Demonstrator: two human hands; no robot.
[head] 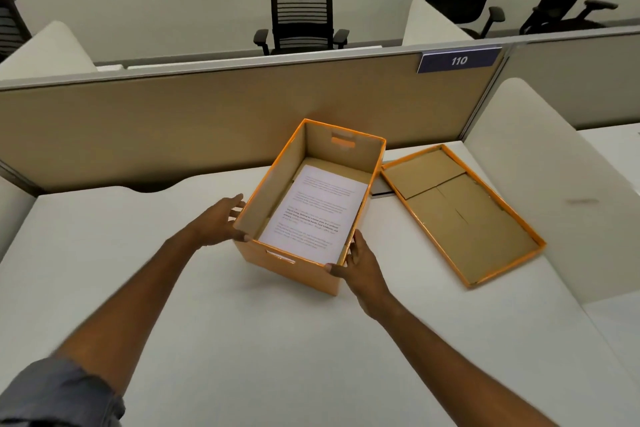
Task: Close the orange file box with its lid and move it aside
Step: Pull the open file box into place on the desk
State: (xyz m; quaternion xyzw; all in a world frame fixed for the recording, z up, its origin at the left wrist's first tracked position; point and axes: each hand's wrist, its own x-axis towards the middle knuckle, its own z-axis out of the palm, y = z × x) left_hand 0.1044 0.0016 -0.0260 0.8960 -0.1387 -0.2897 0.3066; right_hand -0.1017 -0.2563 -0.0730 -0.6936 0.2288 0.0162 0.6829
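The orange file box [294, 267] stands open on the white desk, with a printed sheet of paper [317, 211] lying flat inside it. Its lid [460, 215] lies upside down on the desk to the right of the box, brown inside facing up. My left hand [220, 218] presses against the box's left wall near the front corner, thumb at the rim. My right hand [360, 263] holds the box's front right corner, fingers along the right wall. Both hands grip the box from opposite sides.
A tan partition panel [207, 121] with a "110" sign [459, 61] runs behind the desk. A white side divider [540, 166] rises right of the lid. Black office chairs [301, 7] stand beyond the partition. Bare desk surface [104, 253] stretches left and in front.
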